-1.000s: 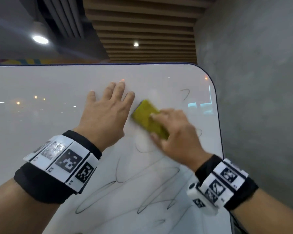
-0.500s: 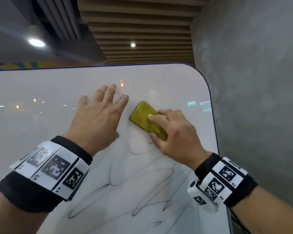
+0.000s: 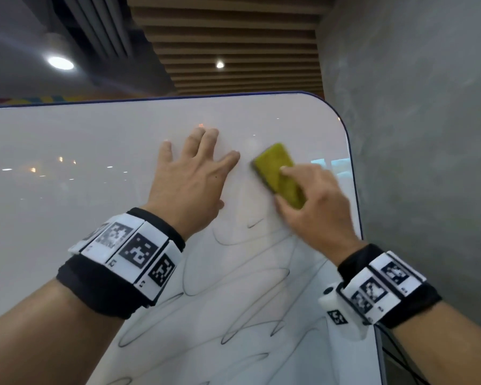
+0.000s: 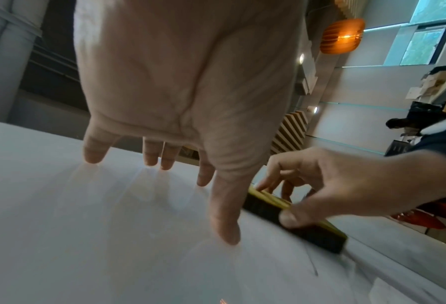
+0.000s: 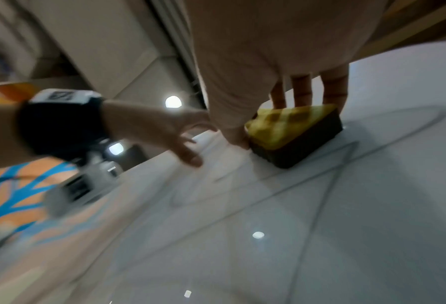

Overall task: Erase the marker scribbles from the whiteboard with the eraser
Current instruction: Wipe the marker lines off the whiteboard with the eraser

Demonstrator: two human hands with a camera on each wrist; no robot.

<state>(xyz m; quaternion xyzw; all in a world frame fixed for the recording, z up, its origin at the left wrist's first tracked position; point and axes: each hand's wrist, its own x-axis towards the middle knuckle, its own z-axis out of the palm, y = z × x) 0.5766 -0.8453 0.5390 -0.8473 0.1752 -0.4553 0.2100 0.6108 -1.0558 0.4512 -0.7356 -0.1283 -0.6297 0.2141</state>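
Note:
A white whiteboard (image 3: 95, 176) with a dark rim fills the head view. Black marker scribbles (image 3: 233, 315) loop across its lower middle and right. My right hand (image 3: 314, 201) grips a yellow-backed eraser (image 3: 278, 173) with a black felt face (image 5: 297, 148), pressed to the board near its upper right corner. My left hand (image 3: 195, 176) lies flat on the board just left of the eraser, fingers spread and straight (image 4: 149, 156). The board around the eraser (image 4: 294, 222) is wiped white, with a short stroke (image 3: 254, 223) left below it.
A grey concrete wall (image 3: 428, 162) stands close beyond the board's right edge (image 3: 354, 184). A slatted wooden ceiling with lamps (image 3: 220, 64) is above. Cables (image 3: 400, 357) hang at the lower right, beside the board.
My right hand has swept the eraser up and to the right across the board. The curl marks near the upper right edge are gone. The left hand stays flat in place.

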